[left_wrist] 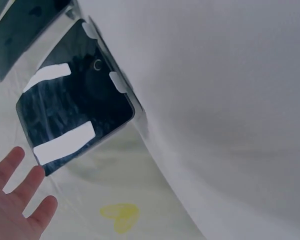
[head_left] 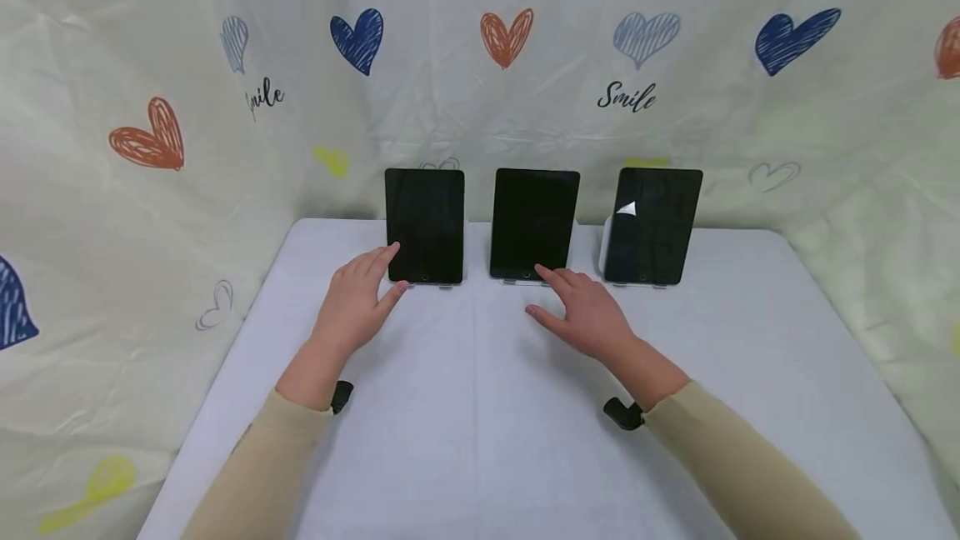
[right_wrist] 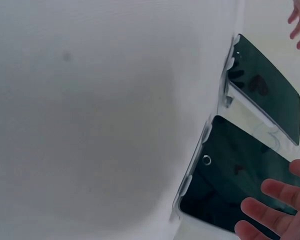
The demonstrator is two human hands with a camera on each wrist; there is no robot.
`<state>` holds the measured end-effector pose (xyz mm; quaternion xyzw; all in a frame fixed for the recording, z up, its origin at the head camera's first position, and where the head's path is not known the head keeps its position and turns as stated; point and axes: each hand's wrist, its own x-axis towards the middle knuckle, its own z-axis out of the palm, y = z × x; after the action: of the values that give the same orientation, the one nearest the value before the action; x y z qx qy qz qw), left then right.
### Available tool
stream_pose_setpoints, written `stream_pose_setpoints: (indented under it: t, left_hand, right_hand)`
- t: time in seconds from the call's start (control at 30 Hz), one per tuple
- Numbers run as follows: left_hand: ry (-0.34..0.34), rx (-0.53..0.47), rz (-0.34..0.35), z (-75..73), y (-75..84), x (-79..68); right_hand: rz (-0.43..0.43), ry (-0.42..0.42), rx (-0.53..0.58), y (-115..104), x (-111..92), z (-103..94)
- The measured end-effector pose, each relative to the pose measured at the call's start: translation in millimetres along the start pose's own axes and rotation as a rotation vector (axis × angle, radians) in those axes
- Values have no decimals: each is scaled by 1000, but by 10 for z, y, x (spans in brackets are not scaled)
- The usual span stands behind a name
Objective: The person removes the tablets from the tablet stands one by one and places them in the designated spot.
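Observation:
Three black tablets with dark screens lean upright on clear stands along the table's far edge: a left tablet (head_left: 431,215), a middle tablet (head_left: 534,219) and a right tablet (head_left: 654,232). Beside the left tablet's lower left edge, my left hand (head_left: 354,302) has its fingers spread and holds nothing. Its fingertips overlap that edge in the head view. Over in front of the middle tablet, my right hand (head_left: 588,315) also has fingers extended, with nothing in it. One fingertip overlaps the screen's lower right part, close to the round home button.
A white table (head_left: 472,423) spreads out below both arms. Behind it hangs a pale curtain (head_left: 562,123) printed with hearts and the word Smile. A white block (head_left: 605,244) shows behind the right tablet. Dark wrist straps (head_left: 624,413) sit at the sleeve cuffs.

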<state>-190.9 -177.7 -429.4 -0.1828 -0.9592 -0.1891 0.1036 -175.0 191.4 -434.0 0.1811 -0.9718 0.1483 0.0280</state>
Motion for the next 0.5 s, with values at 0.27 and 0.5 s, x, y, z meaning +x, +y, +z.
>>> stream_pose_setpoints:
  t: [0.27, 0.5]
  left_hand:
    - [-1, -29, -63, -27, -113, 51]
    - [-24, -37, -104, -8, -188, 105]
  right_hand:
    - [46, -26, 53, -166, 200, 98]
    - [101, -51, 80, -260, 322, 135]
